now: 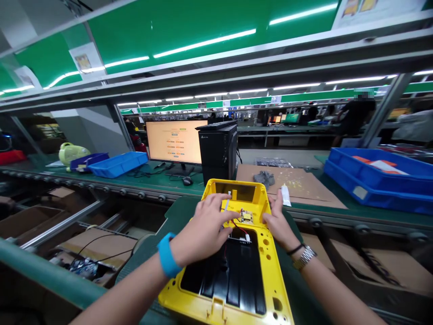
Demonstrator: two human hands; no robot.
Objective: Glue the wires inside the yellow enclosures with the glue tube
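Yellow housing (270,275) lying flat on a green mat (179,216) at 12 o'clock, black panel (226,275) set in its floor. Hands apart. Left hand (203,230), with blue wristband (167,255): fingertips over a small circuit board (246,216) with red and black wires (237,225), white stick (226,201) at the fingers; grip cannot be told. Right hand (279,221), with wristwatch (304,258): open, fingers against the housing's rim. Nearby: white tube (286,196) on cardboard (304,185) at 1 o'clock; blue bins (375,180) at 2 o'clock; monitor (176,142) at 11 o'clock.
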